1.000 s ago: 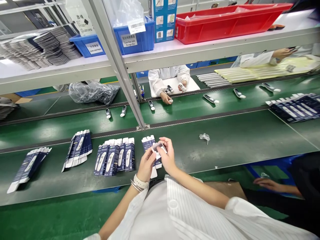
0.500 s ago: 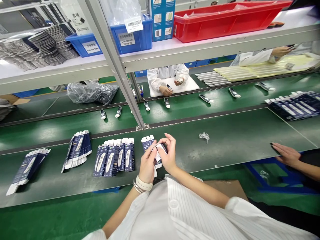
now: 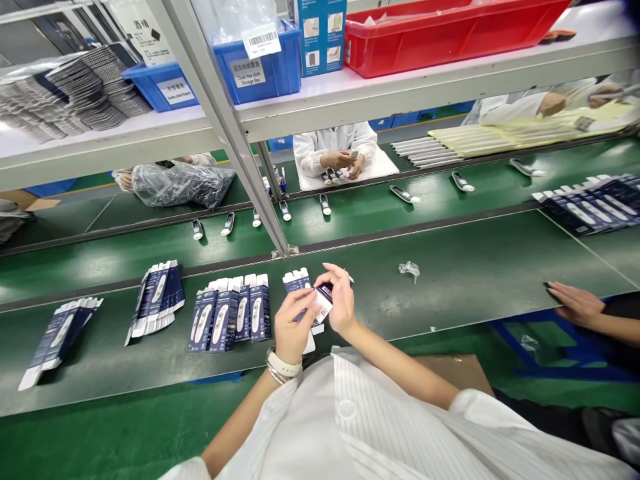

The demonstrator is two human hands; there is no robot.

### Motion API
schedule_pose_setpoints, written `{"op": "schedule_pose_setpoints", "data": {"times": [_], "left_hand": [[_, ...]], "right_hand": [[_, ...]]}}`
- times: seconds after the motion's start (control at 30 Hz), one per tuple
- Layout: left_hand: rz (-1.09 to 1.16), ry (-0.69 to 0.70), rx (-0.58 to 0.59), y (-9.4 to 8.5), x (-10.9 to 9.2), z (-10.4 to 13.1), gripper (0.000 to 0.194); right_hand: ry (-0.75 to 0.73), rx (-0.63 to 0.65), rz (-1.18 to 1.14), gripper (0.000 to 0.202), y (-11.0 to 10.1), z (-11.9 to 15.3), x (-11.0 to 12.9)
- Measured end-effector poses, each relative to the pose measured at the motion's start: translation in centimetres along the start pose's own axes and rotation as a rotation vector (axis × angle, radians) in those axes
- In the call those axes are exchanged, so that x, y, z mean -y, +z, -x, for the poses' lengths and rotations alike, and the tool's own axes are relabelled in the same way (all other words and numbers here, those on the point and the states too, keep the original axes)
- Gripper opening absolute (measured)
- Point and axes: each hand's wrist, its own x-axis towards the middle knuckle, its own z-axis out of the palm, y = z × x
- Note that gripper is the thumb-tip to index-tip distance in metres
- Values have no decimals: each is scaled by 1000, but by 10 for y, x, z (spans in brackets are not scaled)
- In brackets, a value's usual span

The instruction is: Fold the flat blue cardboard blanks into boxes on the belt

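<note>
Just above the near edge of the green bench, both my hands are closed around a small dark-blue and white carton (image 3: 325, 305). My right hand (image 3: 342, 303) wraps its right side with the fingers curled over the top. The thumb and fingers of my left hand (image 3: 293, 325) pinch its white end, where printing shows. Behind my hands lies another stack of flat blue cartons (image 3: 296, 278), partly hidden. Left of these, a row of flat blue cartons (image 3: 223, 320) printed with a white handheld device rests on the bench.
More carton stacks lie farther left (image 3: 60, 337) and far right (image 3: 593, 207). A crumpled clear plastic piece (image 3: 410, 270) is right of my hands. White-and-dark handheld devices (image 3: 325, 205) lie along the belt beyond. A metal post (image 3: 235, 133) and shelf stand ahead. A neighbour's hand (image 3: 575, 305) rests at right.
The carton in my hands has turned, showing more of its white printed end. The devices on the belt have shifted left. The co-worker opposite has raised a device in one hand.
</note>
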Motion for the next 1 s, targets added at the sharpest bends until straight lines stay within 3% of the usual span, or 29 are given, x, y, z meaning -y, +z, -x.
{"op": "schedule_pose_setpoints", "data": {"times": [0.07, 0.13, 0.23, 0.57, 1.0], "left_hand": [[91, -147, 12, 0, -4, -2, 29], [125, -189, 54, -2, -7, -4, 27], [87, -157, 71, -3, -7, -5, 19], [-22, -131, -34, 4, -6, -5, 18], [-10, -159, -24, 7, -2, -10, 17]], "right_hand": [[-38, 53, 19, 42, -4, -1, 0], [-59, 96, 35, 42, -6, -1, 0], [-57, 117, 55, 41, -7, 0, 0], [-8, 84, 50, 42, -3, 0, -3], [51, 51, 45, 40, -1, -3, -6]]}}
